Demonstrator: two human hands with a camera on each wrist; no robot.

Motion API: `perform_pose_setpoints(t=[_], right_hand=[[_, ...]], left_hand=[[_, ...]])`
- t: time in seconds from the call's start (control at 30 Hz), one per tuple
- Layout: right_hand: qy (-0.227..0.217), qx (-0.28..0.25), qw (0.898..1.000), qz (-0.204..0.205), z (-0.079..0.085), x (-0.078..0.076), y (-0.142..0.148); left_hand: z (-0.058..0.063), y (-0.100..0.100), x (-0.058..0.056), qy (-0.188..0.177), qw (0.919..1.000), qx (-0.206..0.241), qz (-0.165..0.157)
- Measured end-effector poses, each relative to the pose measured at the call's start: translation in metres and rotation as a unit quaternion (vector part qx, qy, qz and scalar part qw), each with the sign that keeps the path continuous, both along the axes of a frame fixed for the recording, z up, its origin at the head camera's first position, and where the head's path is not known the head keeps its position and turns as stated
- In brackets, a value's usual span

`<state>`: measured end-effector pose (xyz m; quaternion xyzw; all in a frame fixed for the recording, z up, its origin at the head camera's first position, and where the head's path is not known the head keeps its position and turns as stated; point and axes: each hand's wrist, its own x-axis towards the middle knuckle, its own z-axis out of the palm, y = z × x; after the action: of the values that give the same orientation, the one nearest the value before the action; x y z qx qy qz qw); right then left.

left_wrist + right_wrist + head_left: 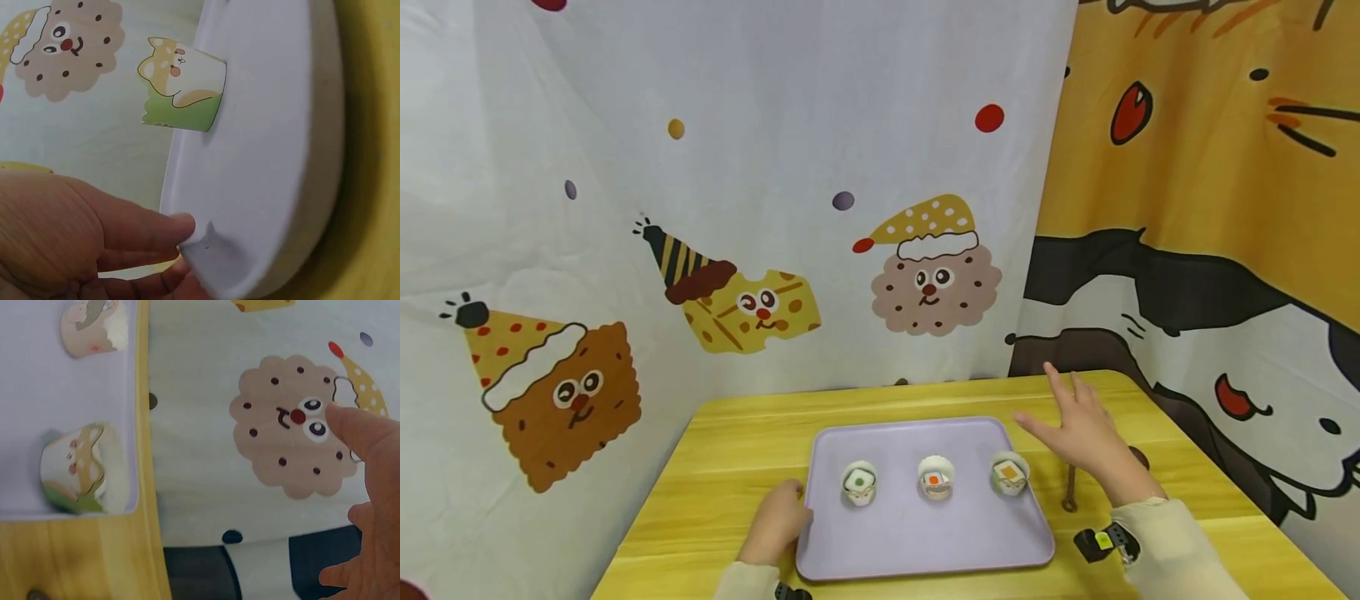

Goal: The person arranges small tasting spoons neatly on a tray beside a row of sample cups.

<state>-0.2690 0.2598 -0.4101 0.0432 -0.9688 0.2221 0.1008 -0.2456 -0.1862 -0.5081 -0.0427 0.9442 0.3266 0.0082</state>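
Observation:
A lilac tray (887, 542) lies on the table with three small paper cups standing in it. The left cup (859, 495) holds a white piece with a green dot; the middle cup (936, 492) holds one with an orange-red dot. In the right cup (1011, 486) sits a piece with a yellow-orange top. My left hand (778, 521) pinches the tray's left edge, its thumb (178, 228) at the rim and other fingers below in the left wrist view. Raised beyond the tray's right side, my right hand (1082, 429) has spread fingers and holds nothing.
A brown wooden utensil (1070, 496) lies on the yellow wood-grain table (730, 450), partly hidden by my right forearm. A cartoon-printed curtain (850, 125) hangs behind the table and along its right side.

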Motion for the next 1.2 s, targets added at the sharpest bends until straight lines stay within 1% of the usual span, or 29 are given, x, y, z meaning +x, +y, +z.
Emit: perform_pose_setpoints(t=[0.1, 0.17, 0.23, 0.3, 0.37, 0.47, 0.57, 0.63, 0.7, 0.8, 0.93, 1.0, 1.1, 1.2], right_hand=[[0.006, -0.005, 1.0, 0.002, -0.005, 0.004, 0.014], [0.01, -0.015, 1.0, 0.0, -0.01, 0.006, 0.025], [0.012, -0.024, 1.0, -0.011, -0.016, 0.008, 0.038], [0.017, -0.035, 0.999, -0.025, -0.022, 0.01, 0.051], [0.032, -0.052, 0.997, -0.043, -0.029, 0.013, 0.064], [0.044, -0.093, 0.992, -0.067, -0.038, 0.018, 0.081], [0.037, -0.155, 0.982, -0.101, -0.05, 0.023, 0.096], [0.022, -0.194, 0.972, -0.13, -0.058, 0.027, 0.105], [0.008, -0.227, 0.96, -0.163, -0.067, 0.031, 0.112], [-0.001, -0.257, 0.944, -0.207, -0.08, 0.035, 0.119], [-0.01, -0.281, 0.929, -0.242, -0.095, 0.039, 0.123], [-0.012, -0.289, 0.924, -0.251, -0.101, 0.041, 0.125], [-0.018, -0.29, 0.92, -0.264, -0.11, 0.044, 0.127], [-0.031, -0.279, 0.923, -0.262, -0.118, 0.045, 0.128]], left_hand=[[-0.005, 0.001, 0.001, 0.009, 0.9999, 0.011, -0.009], [-0.007, 0.002, 0.001, 0.009, 0.9997, 0.019, -0.012], [-0.01, 0.003, -0.001, 0.01, 0.9996, 0.022, -0.012], [-0.013, 0.002, -0.002, 0.005, 0.9993, 0.038, -0.006], [-0.016, 0.0, -0.003, -0.008, 0.9976, 0.069, 0.003], [-0.021, -0.003, -0.003, -0.025, 0.9917, 0.125, 0.016], [-0.024, -0.007, -0.002, -0.031, 0.9857, 0.164, 0.019], [-0.026, -0.009, -0.001, -0.033, 0.9828, 0.18, 0.022], [-0.027, -0.011, 0.0, -0.03, 0.9812, 0.189, 0.025], [-0.026, -0.012, 0.001, -0.027, 0.9808, 0.191, 0.03], [-0.027, -0.012, 0.001, -0.026, 0.9812, 0.188, 0.033], [-0.029, -0.013, 0.001, -0.028, 0.9809, 0.19, 0.034], [-0.03, -0.013, 0.0, -0.032, 0.9784, 0.201, 0.038], [-0.03, -0.013, 0.001, -0.035, 0.975, 0.216, 0.039]])
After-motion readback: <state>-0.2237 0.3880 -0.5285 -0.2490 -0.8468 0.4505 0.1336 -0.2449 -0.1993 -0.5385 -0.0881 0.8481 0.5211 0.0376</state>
